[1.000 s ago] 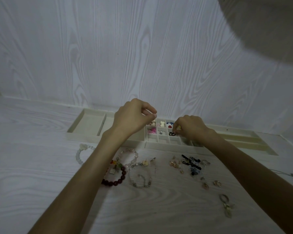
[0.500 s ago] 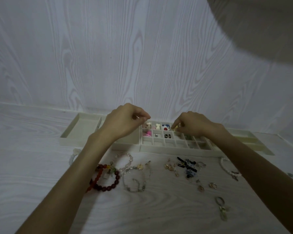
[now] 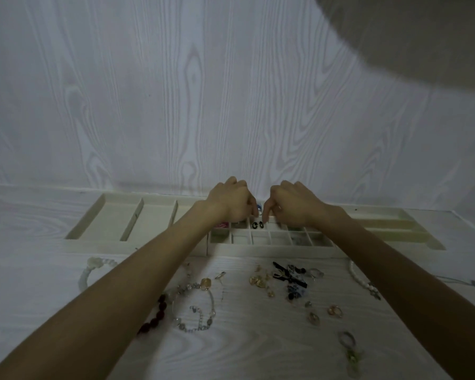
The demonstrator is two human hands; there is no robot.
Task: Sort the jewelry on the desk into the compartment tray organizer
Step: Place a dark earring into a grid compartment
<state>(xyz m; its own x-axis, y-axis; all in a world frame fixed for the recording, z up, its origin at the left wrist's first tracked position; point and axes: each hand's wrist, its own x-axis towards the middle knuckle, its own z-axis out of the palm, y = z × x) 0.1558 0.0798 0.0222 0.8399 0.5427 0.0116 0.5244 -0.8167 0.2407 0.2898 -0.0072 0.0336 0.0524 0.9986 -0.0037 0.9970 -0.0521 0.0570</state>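
Cream-coloured, the compartment tray organizer lies along the far side of the surface. Both hands hover close together over its far small cells. The left hand and right hand are curled, fingertips nearly meeting; whether either pinches a piece I cannot tell. Loose jewelry is scattered near the tray, with a dark red bead bracelet further left. Anything tiny released here could bounce into a neighbouring cell.

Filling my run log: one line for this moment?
left hand: over tray, grip unclear | right hand: same | bracelets: on desk
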